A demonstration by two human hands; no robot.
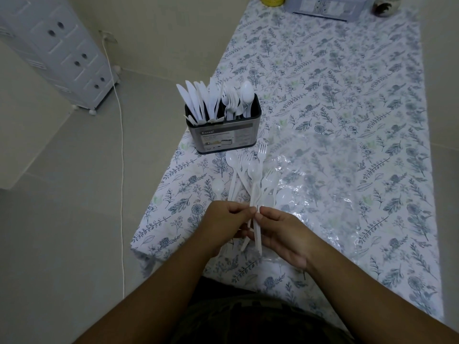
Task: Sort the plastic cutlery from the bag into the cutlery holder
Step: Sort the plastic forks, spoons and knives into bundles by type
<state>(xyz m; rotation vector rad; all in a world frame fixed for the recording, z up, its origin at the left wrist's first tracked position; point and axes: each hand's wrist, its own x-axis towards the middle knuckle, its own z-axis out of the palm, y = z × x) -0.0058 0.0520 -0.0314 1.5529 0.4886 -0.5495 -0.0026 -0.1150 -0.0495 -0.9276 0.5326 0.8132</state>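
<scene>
Hands: left hand [223, 224] and right hand [280, 234] both pinch the cutlery bundle [253, 184].

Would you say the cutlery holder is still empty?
No, the cutlery holder already has knives, forks and spoons standing in it.
</scene>
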